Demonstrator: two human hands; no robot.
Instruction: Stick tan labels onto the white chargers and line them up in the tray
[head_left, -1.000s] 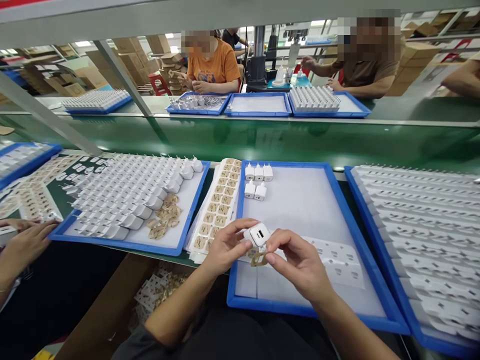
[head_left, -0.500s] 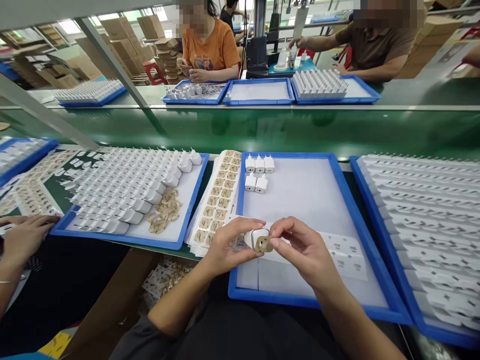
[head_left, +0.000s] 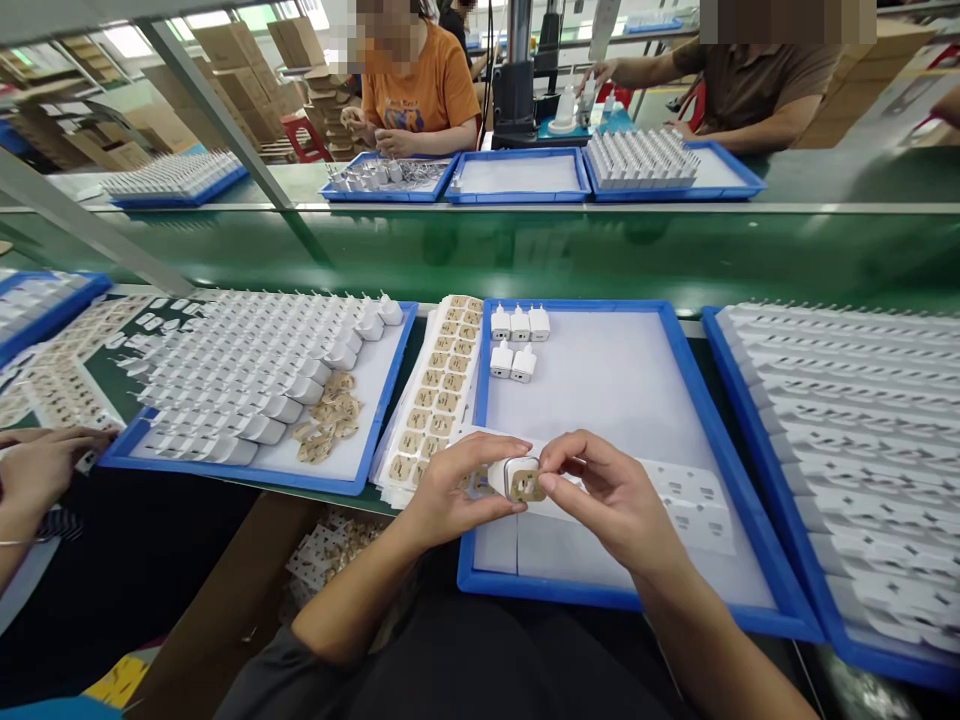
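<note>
My left hand (head_left: 457, 490) and my right hand (head_left: 607, 500) hold one white charger plug (head_left: 514, 478) between them, over the near edge of the middle blue tray (head_left: 600, 600). A tan sticker covers the plug's face, under my right thumb. Several finished plugs (head_left: 516, 340) stand at the tray's far left corner. A white backing sheet (head_left: 690, 505) lies in the tray under my hands. A sheet of tan stickers (head_left: 439, 395) rests just left of the tray.
The left blue tray (head_left: 247, 470) holds rows of white plugs and loose tan stickers. The right blue tray (head_left: 847, 440) is packed with plugs. Another person's hand (head_left: 37, 470) rests at far left. Beyond the green conveyor (head_left: 525, 255), two people work at more blue trays.
The plug was turned so its face points toward my right hand, and the tan sticker that hung below it now sits on that face. The view tilted slightly down.
</note>
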